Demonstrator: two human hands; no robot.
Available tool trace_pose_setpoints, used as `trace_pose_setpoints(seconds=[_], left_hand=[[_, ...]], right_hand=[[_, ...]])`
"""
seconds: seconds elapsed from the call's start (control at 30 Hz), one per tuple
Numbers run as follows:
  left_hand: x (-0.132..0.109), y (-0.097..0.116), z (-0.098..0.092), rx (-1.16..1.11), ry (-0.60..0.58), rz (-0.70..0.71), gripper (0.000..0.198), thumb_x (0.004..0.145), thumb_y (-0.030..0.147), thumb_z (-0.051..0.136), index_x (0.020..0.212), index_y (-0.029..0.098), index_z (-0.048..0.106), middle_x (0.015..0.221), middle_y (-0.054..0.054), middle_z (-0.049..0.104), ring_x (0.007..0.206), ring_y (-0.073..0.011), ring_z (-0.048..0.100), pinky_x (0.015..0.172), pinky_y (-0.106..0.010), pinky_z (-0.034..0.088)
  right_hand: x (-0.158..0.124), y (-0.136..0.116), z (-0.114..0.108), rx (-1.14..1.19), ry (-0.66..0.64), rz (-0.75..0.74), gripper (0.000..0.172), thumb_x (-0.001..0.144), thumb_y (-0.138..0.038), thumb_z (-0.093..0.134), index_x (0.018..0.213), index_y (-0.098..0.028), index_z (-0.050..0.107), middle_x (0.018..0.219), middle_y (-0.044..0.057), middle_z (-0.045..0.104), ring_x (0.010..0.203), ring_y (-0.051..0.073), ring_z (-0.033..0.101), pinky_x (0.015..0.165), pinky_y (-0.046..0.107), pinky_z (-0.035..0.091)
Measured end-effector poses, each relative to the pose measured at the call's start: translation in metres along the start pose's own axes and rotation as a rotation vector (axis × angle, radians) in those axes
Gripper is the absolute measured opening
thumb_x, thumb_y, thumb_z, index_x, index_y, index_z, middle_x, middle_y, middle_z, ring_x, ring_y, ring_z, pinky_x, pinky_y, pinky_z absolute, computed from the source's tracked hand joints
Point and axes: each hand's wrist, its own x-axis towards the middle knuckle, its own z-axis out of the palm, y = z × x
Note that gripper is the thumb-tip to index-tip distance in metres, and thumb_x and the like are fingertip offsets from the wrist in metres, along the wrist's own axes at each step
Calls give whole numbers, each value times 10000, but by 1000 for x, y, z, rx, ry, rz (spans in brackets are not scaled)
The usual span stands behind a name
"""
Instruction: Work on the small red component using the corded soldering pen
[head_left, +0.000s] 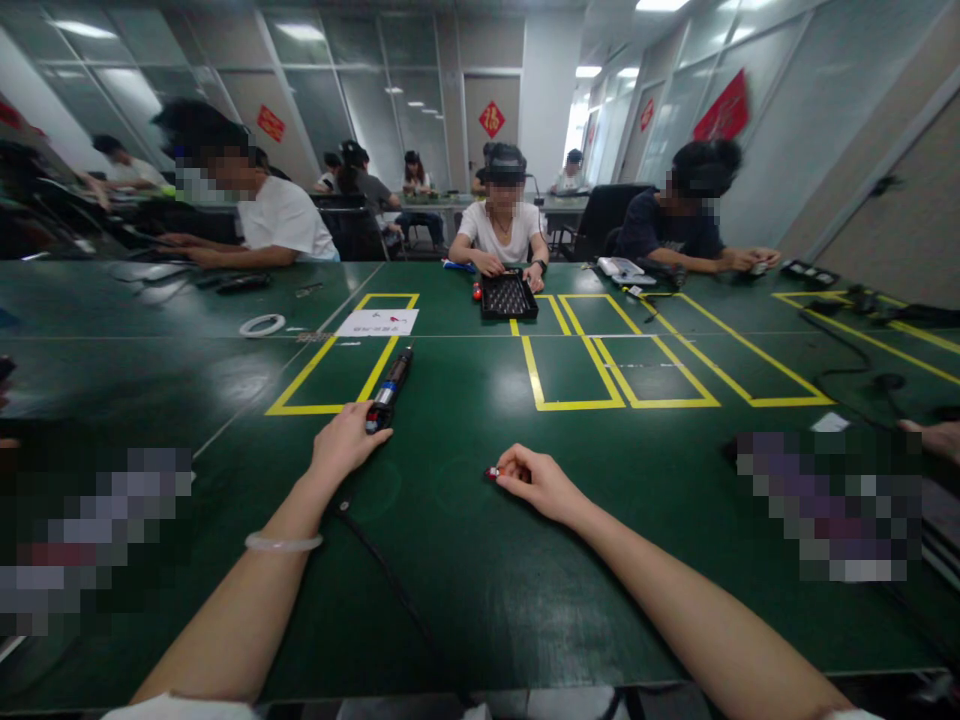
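Observation:
My left hand (346, 440) rests on the green table (480, 560) with its fingers closing round the near end of a black and blue electric screwdriver (391, 388), which lies pointing away from me. A cable (390, 580) runs from it back toward me. My right hand (536, 482) lies on the table with fingertips pinched on a small red part (491, 473). A pale bangle (283, 543) circles my left wrist.
Yellow tape rectangles (622, 370) mark the table. A white paper sheet (377, 322), a white tape ring (262, 325) and a black tray (509, 296) lie further off. Several people sit at the far side working. Another person's hand (934, 437) shows at the right edge.

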Motion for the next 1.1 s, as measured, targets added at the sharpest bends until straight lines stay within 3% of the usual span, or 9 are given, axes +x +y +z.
trace_pose_setpoints(seconds=[0.3,0.47,0.63,0.83,0.97,1.1], left_hand=[[-45,97,0,-146,1,374,568,813,452,591,1307,203,465,1282,-110,534,1102,-272,569,880,-355,476],[-68,130,3,-245,-37,517,585,808,398,608,1337,222,433,1299,-115,518,1125,-272,548,911,-376,461],[-78,140,9,-284,-49,593,617,811,380,596,1375,229,398,1334,-114,486,1143,-271,528,948,-389,440],[-79,140,8,-263,-63,601,609,822,390,585,1376,232,389,1368,-104,469,1136,-270,530,933,-381,445],[-79,140,9,-261,-44,615,614,851,420,556,1403,239,356,1401,-101,447,1152,-267,519,947,-381,430],[-78,142,10,-209,-25,605,585,890,426,497,1424,243,344,1339,-108,487,1106,-261,537,916,-375,430]], right_hand=[[0,1,2,-51,73,-31,205,868,-362,600,926,-168,570,701,-24,550,600,103,487,566,212,389],[0,1,4,-143,114,-40,128,862,-300,597,882,-179,560,693,-21,562,590,112,508,563,214,388],[2,7,7,-289,126,-11,134,818,-255,640,825,-202,517,631,-44,533,554,116,493,545,211,355],[4,3,9,-268,105,-61,102,820,-203,622,859,-202,529,614,-59,502,546,115,477,550,213,347],[3,0,8,-264,91,-121,30,852,-213,591,840,-187,585,700,-17,579,591,122,505,580,222,376],[0,0,6,-235,76,-147,101,894,-246,548,948,-187,608,770,4,613,619,126,530,607,228,411]])
